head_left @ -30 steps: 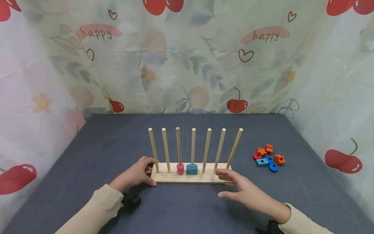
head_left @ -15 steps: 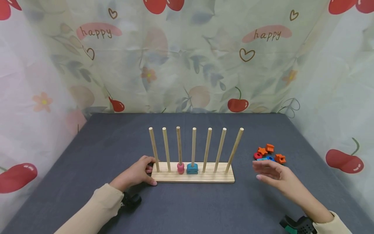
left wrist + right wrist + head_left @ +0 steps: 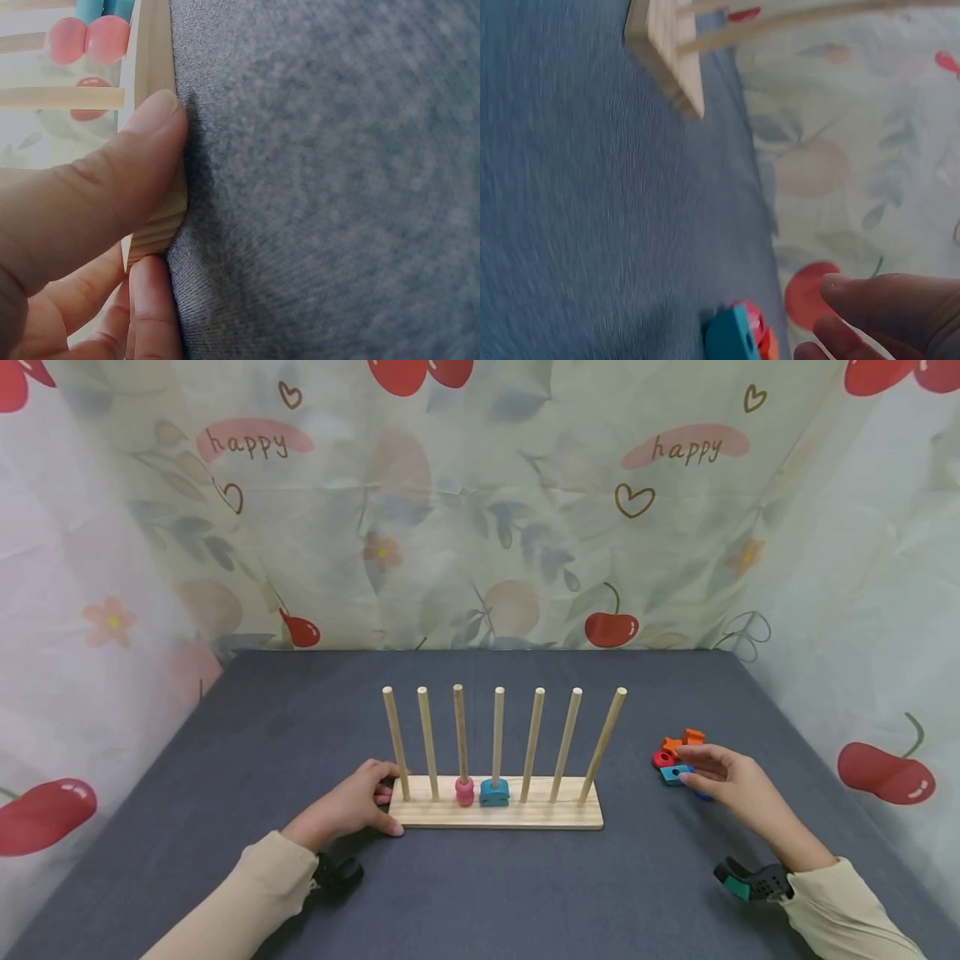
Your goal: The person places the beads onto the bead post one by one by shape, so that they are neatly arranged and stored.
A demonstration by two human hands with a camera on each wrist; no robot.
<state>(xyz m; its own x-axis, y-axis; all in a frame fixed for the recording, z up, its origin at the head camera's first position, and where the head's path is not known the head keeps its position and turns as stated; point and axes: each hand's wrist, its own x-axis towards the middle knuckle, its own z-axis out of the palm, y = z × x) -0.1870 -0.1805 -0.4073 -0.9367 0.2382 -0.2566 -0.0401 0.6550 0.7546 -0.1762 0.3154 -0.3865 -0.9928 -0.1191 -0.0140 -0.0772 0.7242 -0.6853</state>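
Note:
A wooden peg board (image 3: pixel 495 816) with a row of upright pegs stands mid-table. Pink round beads (image 3: pixel 464 792) sit at the foot of one peg, and light-blue blocks (image 3: pixel 494 792) at the foot of its neighbour. My left hand (image 3: pixel 352 800) grips the board's left end; in the left wrist view the thumb (image 3: pixel 146 142) lies along the front edge, other fingers against the end. My right hand (image 3: pixel 738 781) hovers at the loose beads with thumb and fingers apart, holding nothing visible. A light-blue block (image 3: pixel 677 775) lies by its fingertips; the hand hides part of the pile.
The loose pile also has a red bead (image 3: pixel 663 759) and orange pieces (image 3: pixel 693 737). A dark cloth (image 3: pixel 487 893) covers the table. Patterned curtains (image 3: pixel 465 510) hang behind it and at both sides.
My right hand has left the board's right end and moved right, then slightly forward, to the loose beads. The left hand keeps its grip on the board.

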